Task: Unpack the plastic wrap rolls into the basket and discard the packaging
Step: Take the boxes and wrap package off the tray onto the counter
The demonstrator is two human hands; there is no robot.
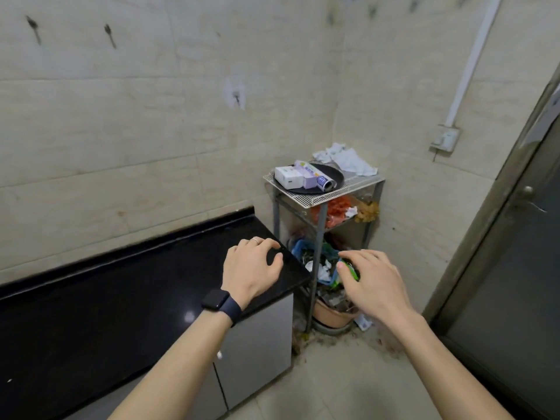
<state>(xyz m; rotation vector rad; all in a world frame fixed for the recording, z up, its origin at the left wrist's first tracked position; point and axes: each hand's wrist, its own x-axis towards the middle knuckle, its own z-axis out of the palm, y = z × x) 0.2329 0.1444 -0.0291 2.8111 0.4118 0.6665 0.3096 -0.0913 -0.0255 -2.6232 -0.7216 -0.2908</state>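
2 bare hands reach forward, both empty with fingers loosely spread: the left hand [253,269] over a black counter [121,298], the right hand [371,281] near a metal rack [321,192]. Boxed plastic wrap rolls [303,175] lie on a dark tray [335,174] on the rack's top shelf.

No print can be read: the white cardboard box [288,177] and the purple-and-white wrap carton [309,174] at one o'clock carry only blurred markings.
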